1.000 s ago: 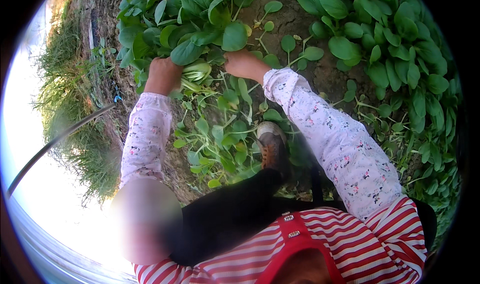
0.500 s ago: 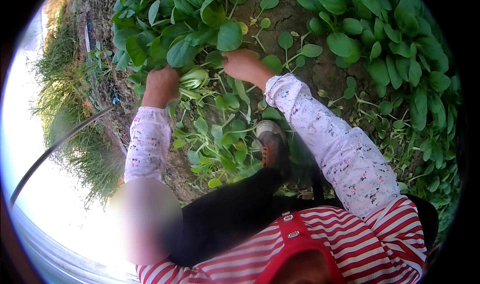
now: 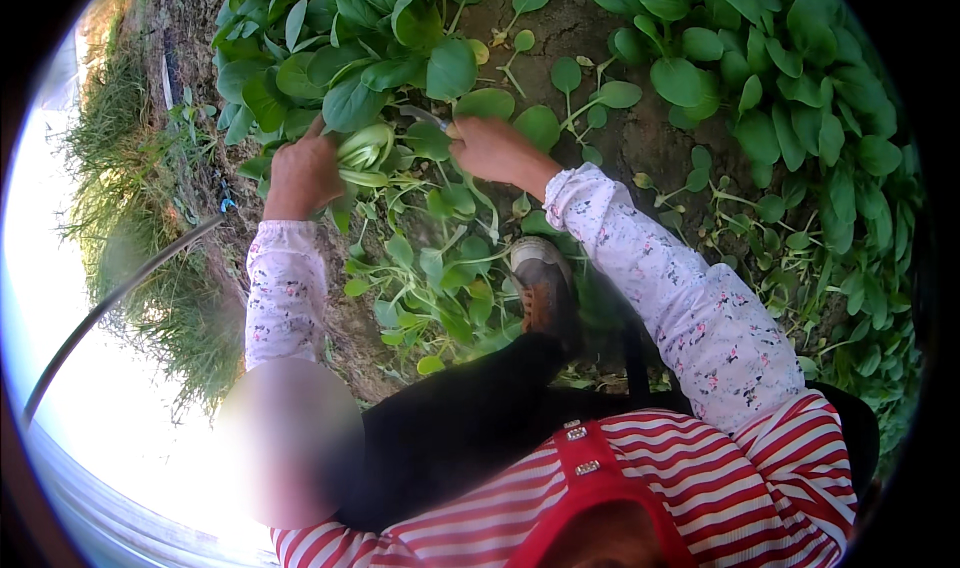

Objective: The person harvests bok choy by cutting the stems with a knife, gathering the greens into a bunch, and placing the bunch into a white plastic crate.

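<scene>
A leafy green with a pale, cut-looking base, like bok choy (image 3: 366,150), is in my left hand (image 3: 304,173), whose fingers are closed around its leaves. The leaves themselves are mostly hidden behind the hand. My right hand (image 3: 492,150) is closed on a small knife (image 3: 424,115); its thin, slightly curved blade points left, toward the standing greens (image 3: 352,102). The blade is apart from the plant in my left hand. Most of the knife's handle is hidden in my fingers.
Loose leaves and small plants (image 3: 450,288) cover the soil before my shoe (image 3: 543,283). Dense greens (image 3: 770,78) grow at the right. Bare soil (image 3: 540,43) runs between the rows. At the left are grass (image 3: 130,198) and a dark curved rod (image 3: 120,293).
My left hand has moved slightly left and down with the bok choy. My right hand has shifted a little down and right, and the knife blade now shows.
</scene>
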{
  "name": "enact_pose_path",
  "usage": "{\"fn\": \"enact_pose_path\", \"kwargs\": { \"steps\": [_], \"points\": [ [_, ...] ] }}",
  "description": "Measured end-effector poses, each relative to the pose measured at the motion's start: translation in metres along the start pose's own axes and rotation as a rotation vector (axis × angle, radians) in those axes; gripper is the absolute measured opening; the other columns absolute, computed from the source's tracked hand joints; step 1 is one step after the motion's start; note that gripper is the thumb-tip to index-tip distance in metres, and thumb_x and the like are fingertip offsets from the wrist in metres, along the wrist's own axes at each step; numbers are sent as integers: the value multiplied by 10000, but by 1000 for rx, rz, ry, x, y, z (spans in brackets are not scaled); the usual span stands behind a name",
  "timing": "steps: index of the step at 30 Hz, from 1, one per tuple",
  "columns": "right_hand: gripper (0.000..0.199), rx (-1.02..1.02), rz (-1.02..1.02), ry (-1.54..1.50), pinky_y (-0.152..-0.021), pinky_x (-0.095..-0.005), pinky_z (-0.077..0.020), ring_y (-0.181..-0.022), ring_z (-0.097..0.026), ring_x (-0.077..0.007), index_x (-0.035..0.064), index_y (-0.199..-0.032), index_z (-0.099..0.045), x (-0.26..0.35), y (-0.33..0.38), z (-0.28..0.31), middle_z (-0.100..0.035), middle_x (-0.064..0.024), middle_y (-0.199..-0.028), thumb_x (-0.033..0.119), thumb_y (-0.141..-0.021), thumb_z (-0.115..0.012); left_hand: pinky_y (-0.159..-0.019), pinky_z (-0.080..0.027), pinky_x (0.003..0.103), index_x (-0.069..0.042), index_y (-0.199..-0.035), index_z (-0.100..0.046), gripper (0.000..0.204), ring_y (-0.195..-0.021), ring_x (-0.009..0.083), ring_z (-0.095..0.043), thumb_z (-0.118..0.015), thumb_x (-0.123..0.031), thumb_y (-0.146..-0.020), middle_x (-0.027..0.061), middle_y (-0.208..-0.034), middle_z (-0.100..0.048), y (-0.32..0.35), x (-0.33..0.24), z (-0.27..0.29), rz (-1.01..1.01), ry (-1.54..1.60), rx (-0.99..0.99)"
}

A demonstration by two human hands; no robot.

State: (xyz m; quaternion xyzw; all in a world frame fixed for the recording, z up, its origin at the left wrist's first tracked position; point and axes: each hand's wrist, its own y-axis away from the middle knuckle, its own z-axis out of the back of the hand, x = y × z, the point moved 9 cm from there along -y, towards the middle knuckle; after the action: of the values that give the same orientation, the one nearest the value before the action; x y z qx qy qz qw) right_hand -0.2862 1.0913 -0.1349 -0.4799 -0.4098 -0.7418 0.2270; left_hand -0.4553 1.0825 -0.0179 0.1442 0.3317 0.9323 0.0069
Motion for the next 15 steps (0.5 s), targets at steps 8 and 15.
{"fn": "enact_pose_path", "kwargs": {
  "steps": [8, 15],
  "points": [
    [294, -89, 191, 70, -795, -511, -504, -845, -642, -423, 3, -1062, -612, 21, -41, -33, -663, -244, -909, 213, -890, -499, -896, -516, 430, -95, -1157, -619, 638, -1009, 353, -639, -784, -206, -552, 200, -1265, -568, 9, 48, -42, 119, 194, 287],
    [279, 14, 34, 79, -807, -500, -512, -879, -647, -417, 1, -1033, -614, 17, -55, -52, -662, -256, -928, 209, -882, -508, -900, -507, 419, -79, -1128, -624, 625, -997, 351, -633, -788, -255, -551, 222, -1030, -647, 10, 71, -97, 88, 249, 327]
  ]
}}
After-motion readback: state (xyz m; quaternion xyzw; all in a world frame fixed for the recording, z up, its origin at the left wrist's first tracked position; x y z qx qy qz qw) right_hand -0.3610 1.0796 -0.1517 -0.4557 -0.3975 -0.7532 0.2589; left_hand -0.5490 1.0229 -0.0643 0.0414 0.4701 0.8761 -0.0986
